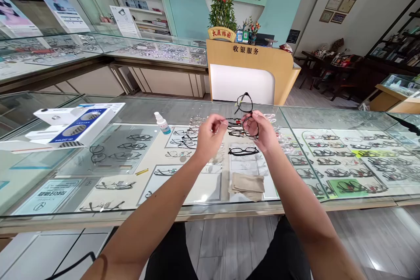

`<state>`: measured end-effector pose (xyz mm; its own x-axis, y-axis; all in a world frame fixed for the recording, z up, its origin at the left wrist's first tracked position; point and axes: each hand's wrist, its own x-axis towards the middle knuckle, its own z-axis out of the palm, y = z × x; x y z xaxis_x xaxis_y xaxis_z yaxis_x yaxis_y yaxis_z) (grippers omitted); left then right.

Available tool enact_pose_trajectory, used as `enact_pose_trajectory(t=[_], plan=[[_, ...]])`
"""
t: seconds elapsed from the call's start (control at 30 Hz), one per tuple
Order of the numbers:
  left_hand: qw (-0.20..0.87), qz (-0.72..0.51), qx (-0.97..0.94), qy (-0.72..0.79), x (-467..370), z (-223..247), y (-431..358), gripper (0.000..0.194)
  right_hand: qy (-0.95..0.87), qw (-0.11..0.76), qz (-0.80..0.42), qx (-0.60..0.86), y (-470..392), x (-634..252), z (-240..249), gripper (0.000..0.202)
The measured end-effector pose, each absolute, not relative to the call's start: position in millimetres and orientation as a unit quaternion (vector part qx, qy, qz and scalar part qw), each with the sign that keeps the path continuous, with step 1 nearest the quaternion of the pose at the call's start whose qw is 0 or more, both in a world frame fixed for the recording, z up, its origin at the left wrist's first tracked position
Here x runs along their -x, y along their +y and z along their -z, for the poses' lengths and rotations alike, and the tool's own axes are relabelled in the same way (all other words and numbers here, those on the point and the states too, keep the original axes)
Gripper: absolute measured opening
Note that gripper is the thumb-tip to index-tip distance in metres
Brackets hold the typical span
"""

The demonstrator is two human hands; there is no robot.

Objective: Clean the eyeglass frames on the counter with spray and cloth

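Observation:
My right hand [266, 133] grips a pair of dark-framed eyeglasses [250, 113] at the lower rim, the frame turned on end with one lens above the other. To its left, my left hand [211, 135] is closed in a pinch. A thin dark bar, perhaps one of the temples, reaches its fingertips; whether they grip it I cannot tell. Below the hands, black eyeglasses [243, 151] lie on the glass counter, and nearer to me is a folded beige cloth [247, 183]. A white spray bottle [162, 123] with a blue label stands left of my left hand.
The glass display counter [203, 210] spans my front, with rows of eyeglasses inside. An open white and blue box [82, 127] sits at the left, and a small yellow stick [142, 171] lies nearby. Beyond is a wooden cashier desk [284, 68] with a plant [223, 8].

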<state>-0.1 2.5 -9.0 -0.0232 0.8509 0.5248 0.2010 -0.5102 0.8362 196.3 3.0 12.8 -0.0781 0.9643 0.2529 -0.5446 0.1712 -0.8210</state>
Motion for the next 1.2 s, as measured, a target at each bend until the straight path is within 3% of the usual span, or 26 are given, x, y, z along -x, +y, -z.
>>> enact_pose_trajectory(t=[0.03, 0.1, 0.17, 0.27, 0.63, 0.87, 1.03, 1.2], plan=[[0.213, -0.623, -0.637, 0.400, 3.3, 10.0, 5.6, 0.024, -0.446, 0.619, -0.599, 0.244, 2.3, -198.1, -12.4, 0.027], [0.118, -0.647, -0.664, 0.355, 8.5, 12.0, 9.7, 0.050, -0.486, 0.575, -0.608, 0.250, 0.4, -202.8, -12.2, 0.028], [0.077, -0.628, -0.708, 0.315, 10.6, 13.7, 10.1, 0.077, -0.517, 0.533, -0.616, 0.263, -1.6, -208.1, -12.6, 0.029], [0.067, -0.591, -0.751, 0.287, 7.9, 15.5, 5.6, 0.092, -0.537, 0.499, -0.624, 0.268, -3.8, -214.7, -14.4, 0.029], [0.070, -0.583, -0.749, 0.307, 4.0, 15.9, 1.4, 0.073, -0.597, 0.428, -0.630, 0.252, -3.9, -220.2, -17.5, 0.035], [0.100, -0.627, -0.701, 0.324, 5.5, 15.7, 5.9, 0.065, -0.584, 0.477, -0.604, 0.259, -3.1, -218.6, -23.2, 0.072], [0.121, -0.679, -0.613, 0.386, 8.0, 16.7, 12.4, 0.065, -0.584, 0.563, -0.516, 0.275, -0.8, -215.0, -26.6, 0.070], [0.135, -0.717, -0.567, 0.383, 7.1, 18.8, 16.6, 0.065, -0.607, 0.578, -0.482, 0.255, 4.1, -209.7, -15.6, 0.067]])
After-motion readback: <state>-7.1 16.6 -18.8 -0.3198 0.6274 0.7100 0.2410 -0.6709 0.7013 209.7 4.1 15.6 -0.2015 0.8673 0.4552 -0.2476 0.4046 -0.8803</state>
